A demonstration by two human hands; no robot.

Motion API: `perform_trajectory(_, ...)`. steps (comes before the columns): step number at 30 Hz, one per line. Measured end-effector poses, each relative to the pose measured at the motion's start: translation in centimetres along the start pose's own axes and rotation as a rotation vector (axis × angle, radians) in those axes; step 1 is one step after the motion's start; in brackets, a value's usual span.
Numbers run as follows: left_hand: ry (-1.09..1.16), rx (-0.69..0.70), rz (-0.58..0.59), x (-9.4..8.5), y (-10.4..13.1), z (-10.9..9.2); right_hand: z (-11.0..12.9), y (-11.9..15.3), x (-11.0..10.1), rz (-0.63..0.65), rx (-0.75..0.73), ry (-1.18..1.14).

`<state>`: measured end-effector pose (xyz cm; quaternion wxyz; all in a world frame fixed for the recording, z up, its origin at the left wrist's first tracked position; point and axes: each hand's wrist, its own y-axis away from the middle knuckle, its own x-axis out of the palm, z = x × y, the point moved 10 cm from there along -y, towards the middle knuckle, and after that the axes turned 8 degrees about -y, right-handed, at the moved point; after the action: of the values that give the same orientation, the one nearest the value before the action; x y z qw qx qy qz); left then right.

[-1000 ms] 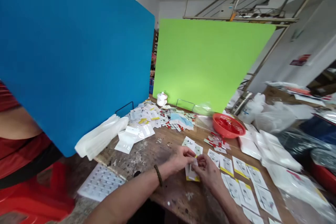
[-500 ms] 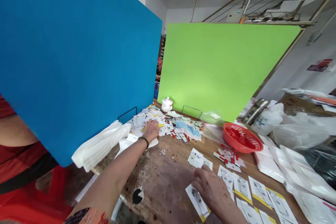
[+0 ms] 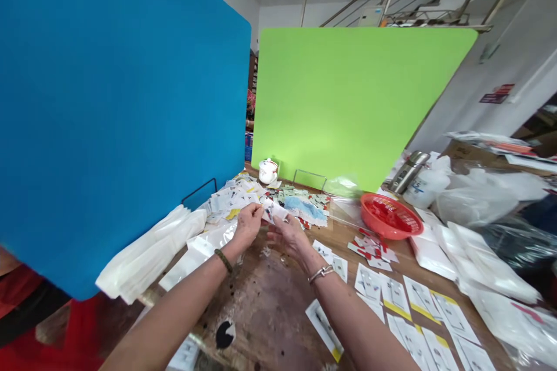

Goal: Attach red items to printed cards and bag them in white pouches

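Between my two hands, over the near edge of the card pile, is a small white printed card [image 3: 273, 209]. My left hand [image 3: 249, 221], with a dark beaded bracelet at its wrist, pinches the card's left end. The fingers of my right hand [image 3: 290, 235] close on its right side; a silver bangle circles that wrist. Behind them lies a heap of white and yellow printed cards [image 3: 230, 197]. Smaller cards and a light blue cloth-like piece [image 3: 304, 210] lie to the right. A single card with a yellow end [image 3: 322, 327] rests on the table under my right forearm.
Rows of cards [image 3: 418, 301] lie at the right, near a red basket [image 3: 391, 217] and red-and-white cards [image 3: 369, 249]. Plastic bags [image 3: 491, 197] and a steel flask [image 3: 409, 173] stand beyond. Blue [image 3: 130, 98] and green [image 3: 348, 104] boards rise behind; white bags [image 3: 152, 249] lie left.
My left hand has lifted a card from the pile. My right hand has left the card at the lower right and come up to meet it. The view has shifted slightly right.
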<state>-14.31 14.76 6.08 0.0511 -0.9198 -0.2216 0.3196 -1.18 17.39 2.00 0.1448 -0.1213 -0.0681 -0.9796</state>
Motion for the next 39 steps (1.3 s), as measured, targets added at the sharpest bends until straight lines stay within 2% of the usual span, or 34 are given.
perform_trajectory(3, 0.432, -0.096, 0.119, 2.0, 2.4, -0.1, -0.4, 0.9, -2.4, -0.112, 0.055, -0.212)
perform_trajectory(5, 0.627, -0.148, 0.207, 3.0, 3.6, -0.6, 0.4, 2.0, -4.1, -0.13, 0.008, -0.152)
perform_trajectory(7, 0.645, -0.135, 0.31, 3.7, 4.2, -1.8, 1.2, 3.2, -5.2, -0.079, -0.031, -0.034)
perform_trajectory(10, 0.577, -0.102, 0.548, 5.7, 5.3, -3.8, 1.7, 5.0, -6.5, -0.021, -0.013, 0.089)
perform_trajectory(11, 0.542, -0.101, 0.621, 6.5, 5.8, -4.3, 1.9, 5.5, -7.2, -0.036, -0.006, 0.114)
perform_trajectory(13, 0.496, -0.114, 0.689, 7.8, 6.7, -5.0, 2.5, 6.3, -8.8, -0.102, -0.02, 0.154)
perform_trajectory(16, 0.582, -0.137, 0.694, 9.3, 7.8, -6.2, 3.3, 7.3, -10.9, -0.202, -0.1, 0.182)
perform_trajectory(19, 0.729, -0.207, 0.698, 11.3, 9.2, -7.2, 3.7, 8.0, -12.4, -0.224, -0.175, 0.226)
perform_trajectory(22, 0.797, -0.309, 0.696, 13.6, 10.5, -7.4, 3.5, 8.5, -14.0, -0.234, -0.165, 0.288)
perform_trajectory(25, 0.814, -0.32, 0.652, 15.1, 11.0, -7.7, 3.4, 8.9, -15.7, -0.243, -0.128, 0.356)
perform_trajectory(28, 0.787, -0.283, 0.62, 15.9, 11.0, -8.1, 4.1, 9.5, -17.1, -0.234, -0.136, 0.431)
perform_trajectory(31, 0.681, -0.262, 0.628, 16.5, 10.9, -7.9, 4.9, 9.8, -18.1, -0.233, -0.151, 0.412)
perform_trajectory(35, 0.563, -0.288, 0.619, 16.6, 10.5, -7.3, 4.8, 9.6, -18.2, -0.217, -0.13, 0.414)
perform_trajectory(39, 0.583, -0.352, 0.602, 16.7, 10.0, -6.8, 4.5, 8.9, -18.4, -0.167, -0.071, 0.545)
